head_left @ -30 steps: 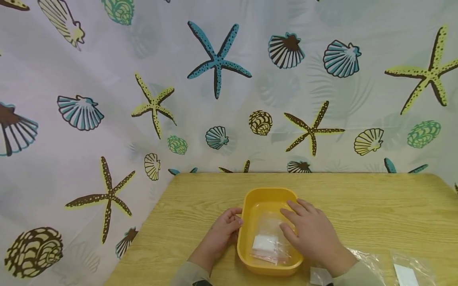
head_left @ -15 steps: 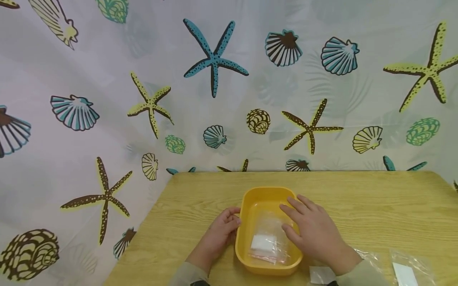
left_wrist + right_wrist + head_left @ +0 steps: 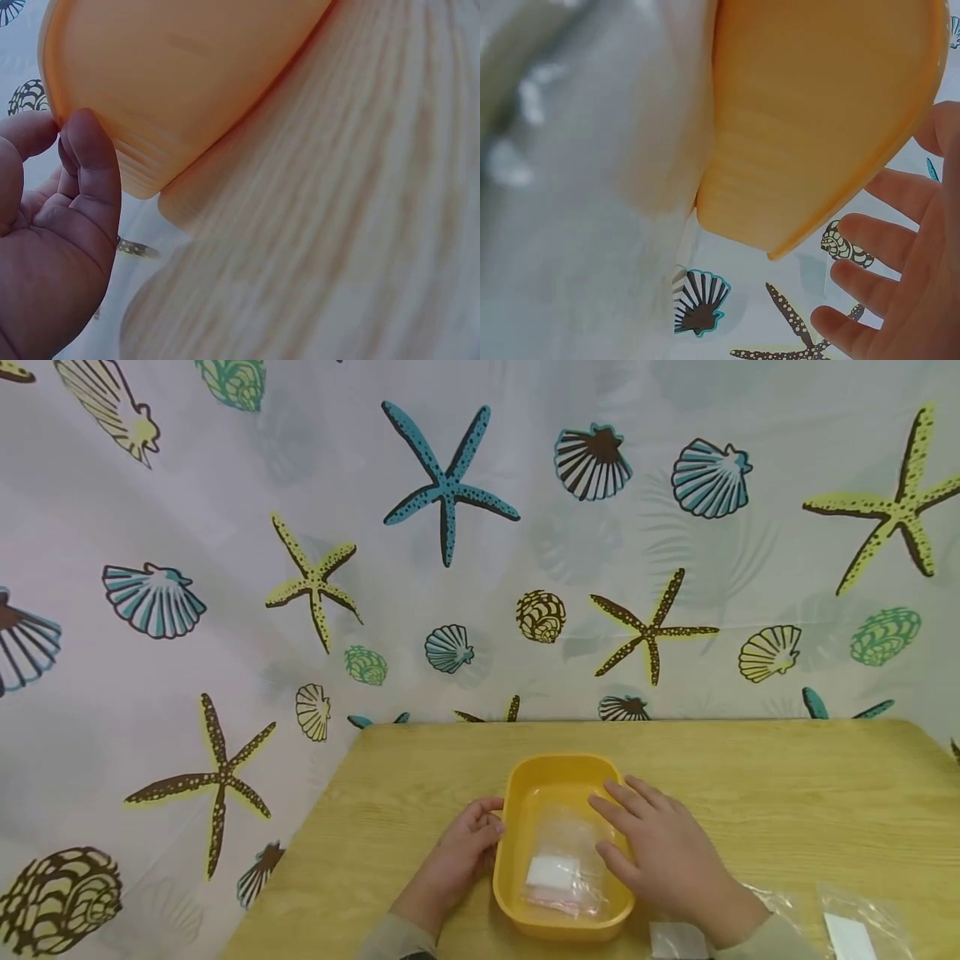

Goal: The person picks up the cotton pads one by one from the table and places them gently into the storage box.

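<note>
A yellow plastic tub (image 3: 513, 893) stands on the table in the head view. Inside it lie clear plastic bags (image 3: 555, 872), one with a white piece and some pink showing through. My left hand (image 3: 461, 852) is at the tub's left side, its bent fingers pinching the rim; the left wrist view has that hand (image 3: 60, 217) at the rim's edge. Over the right rim my right hand (image 3: 671, 852) is spread with straight fingers. In the right wrist view the same hand (image 3: 915, 255) has its fingers apart beside the tub wall (image 3: 802, 135), holding nothing.
On the wood-grain table (image 3: 420, 760), a clear bag with a white card (image 3: 849, 935) lies at the right front. Another bag with a white piece (image 3: 675, 939) is partly under my right forearm. A curtain (image 3: 480, 552) printed with shells and starfish hangs behind and left.
The head view has shifted slightly. My right hand has moved a little to the right over the rim. The left hand keeps its place on the tub.
</note>
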A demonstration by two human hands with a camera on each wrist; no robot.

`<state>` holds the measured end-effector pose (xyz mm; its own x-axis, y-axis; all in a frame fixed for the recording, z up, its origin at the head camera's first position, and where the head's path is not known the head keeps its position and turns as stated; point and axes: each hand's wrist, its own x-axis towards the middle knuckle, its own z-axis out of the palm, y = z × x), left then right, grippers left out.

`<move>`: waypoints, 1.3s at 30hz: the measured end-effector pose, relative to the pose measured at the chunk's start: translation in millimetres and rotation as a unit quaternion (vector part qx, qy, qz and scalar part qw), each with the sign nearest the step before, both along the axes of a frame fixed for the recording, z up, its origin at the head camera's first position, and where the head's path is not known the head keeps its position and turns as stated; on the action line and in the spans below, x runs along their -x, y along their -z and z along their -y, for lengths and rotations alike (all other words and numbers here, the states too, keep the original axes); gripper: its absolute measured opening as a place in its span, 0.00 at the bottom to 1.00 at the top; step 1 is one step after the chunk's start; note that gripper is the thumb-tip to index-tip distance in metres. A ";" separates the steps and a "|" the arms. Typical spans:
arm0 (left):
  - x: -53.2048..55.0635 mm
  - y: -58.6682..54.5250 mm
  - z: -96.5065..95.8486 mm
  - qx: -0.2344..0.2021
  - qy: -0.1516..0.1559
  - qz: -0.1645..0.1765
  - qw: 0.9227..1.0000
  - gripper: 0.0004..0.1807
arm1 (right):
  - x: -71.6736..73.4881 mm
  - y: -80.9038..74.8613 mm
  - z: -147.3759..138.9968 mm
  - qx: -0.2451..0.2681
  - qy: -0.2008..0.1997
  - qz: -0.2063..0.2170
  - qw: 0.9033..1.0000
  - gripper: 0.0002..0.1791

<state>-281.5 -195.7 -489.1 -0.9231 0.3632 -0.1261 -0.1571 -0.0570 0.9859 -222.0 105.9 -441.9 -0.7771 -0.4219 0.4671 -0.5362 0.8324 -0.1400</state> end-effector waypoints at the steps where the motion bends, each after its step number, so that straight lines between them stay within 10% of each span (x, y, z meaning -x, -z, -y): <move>1: 0.5 -0.6 -0.1 0.000 0.002 -0.003 1.000 0.26 | -0.2 0.3 -0.6 0.002 -0.002 -0.004 1.000 0.27; 39: 0.4 3.6 0.1 -0.010 -0.004 0.000 1.000 0.25 | -14.1 -6.4 -20.2 -0.033 0.010 0.038 0.999 0.33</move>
